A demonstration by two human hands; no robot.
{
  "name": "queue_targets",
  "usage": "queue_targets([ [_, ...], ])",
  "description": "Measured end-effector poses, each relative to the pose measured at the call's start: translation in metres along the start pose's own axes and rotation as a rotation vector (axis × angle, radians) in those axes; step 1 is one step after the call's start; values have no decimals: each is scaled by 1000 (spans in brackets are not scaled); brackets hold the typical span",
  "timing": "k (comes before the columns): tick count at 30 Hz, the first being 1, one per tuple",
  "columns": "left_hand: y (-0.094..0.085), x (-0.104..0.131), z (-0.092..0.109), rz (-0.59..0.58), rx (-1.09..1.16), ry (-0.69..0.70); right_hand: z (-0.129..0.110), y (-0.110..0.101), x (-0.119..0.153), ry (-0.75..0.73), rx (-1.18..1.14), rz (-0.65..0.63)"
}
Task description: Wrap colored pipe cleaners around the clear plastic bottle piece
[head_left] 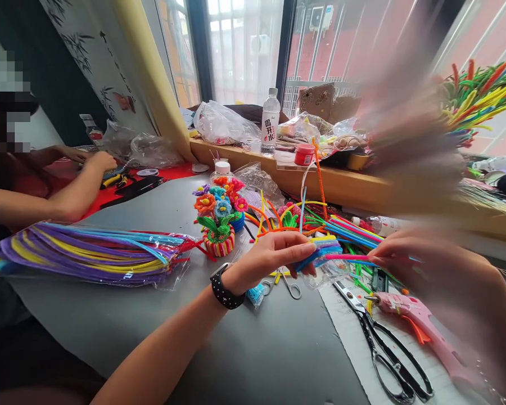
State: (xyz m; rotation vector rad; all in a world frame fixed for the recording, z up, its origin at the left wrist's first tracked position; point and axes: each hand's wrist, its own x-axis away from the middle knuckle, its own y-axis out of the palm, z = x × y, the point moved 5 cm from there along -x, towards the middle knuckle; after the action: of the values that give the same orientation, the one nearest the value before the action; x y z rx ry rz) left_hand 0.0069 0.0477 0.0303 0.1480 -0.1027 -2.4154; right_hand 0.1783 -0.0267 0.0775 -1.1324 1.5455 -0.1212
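The left hand (pixel 280 251) grips the bundle (pixel 326 247) above the bench (pixel 274 354); the right hand (pixel 421 256) pinches the pink stem (pixel 348 257) between them. A hard tug could spill the bundle from a loose grip.

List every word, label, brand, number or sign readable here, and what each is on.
"喝开水": upright bottle on the ledge; its smaller print is too small to read.
Wall panel: a column of characters, too small to read.
Red jar: label too small to read.
Far-left bottle: label too small to read.
Lying bottle: label too blurred to read.
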Motion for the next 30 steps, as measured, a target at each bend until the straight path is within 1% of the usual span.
queue_targets([
  [2, 0, 0, -1, -5, -9, -7, -4, 1, -2, -35, -30, -71],
  [4, 1, 0, -1, -10, -19, -10, -7, 1, -3, -52, -19, -111],
  [12, 3, 0, 0, -13, -34, -29, -5, 1, 2, -92, -30, -102],
  [17, 4, 1, 2, -29, -73, -57, -10, 5, 0, -104, -44, -145],
  [23, 5, 3, 3, -28, -129, -97, -11, 8, -1, -74, 21, -174],
  [30, 7, 2, 4, -70, -198, -60, -16, 10, -2, -78, 27, -177],
])
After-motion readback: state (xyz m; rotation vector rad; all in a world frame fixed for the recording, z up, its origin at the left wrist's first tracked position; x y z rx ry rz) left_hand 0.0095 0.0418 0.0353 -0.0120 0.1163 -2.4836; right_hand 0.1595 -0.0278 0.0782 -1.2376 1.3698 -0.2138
